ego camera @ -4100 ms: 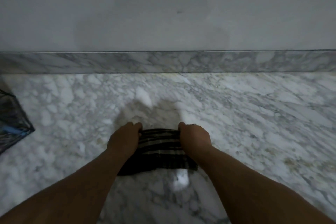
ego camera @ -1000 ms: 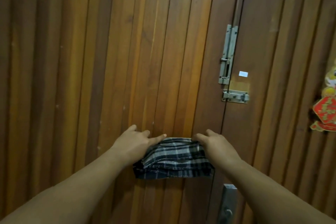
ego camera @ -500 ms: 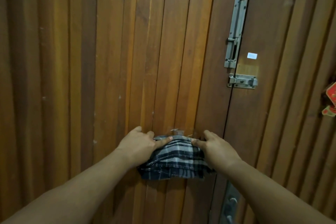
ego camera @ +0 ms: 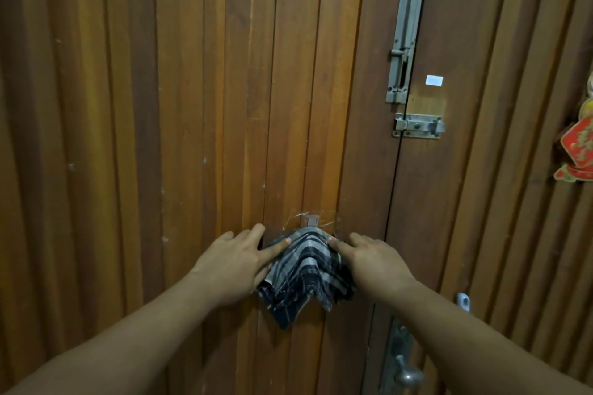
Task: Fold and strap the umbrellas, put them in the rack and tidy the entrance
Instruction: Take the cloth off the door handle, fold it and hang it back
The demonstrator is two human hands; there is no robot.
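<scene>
A dark checked cloth (ego camera: 305, 279) hangs in a peak from a small clear hook (ego camera: 311, 229) stuck on the wooden door (ego camera: 160, 106). My left hand (ego camera: 234, 266) lies at the cloth's left side, its straight forefinger touching the top edge. My right hand (ego camera: 375, 263) mirrors it on the right, fingertips against the cloth near the hook. The folds drop between my two hands. No umbrella or rack shows.
A tall metal bolt (ego camera: 402, 38) and a sliding latch (ego camera: 418, 126) sit on the door seam at upper right. A red paper ornament (ego camera: 577, 151) hangs at the right edge. The metal door handle (ego camera: 406, 375) is at lower right.
I went from wiping the marble floor with the cloth to standing at the door. The cloth, held flat between my hands a moment ago, now drapes from the hook and my fingers have straightened.
</scene>
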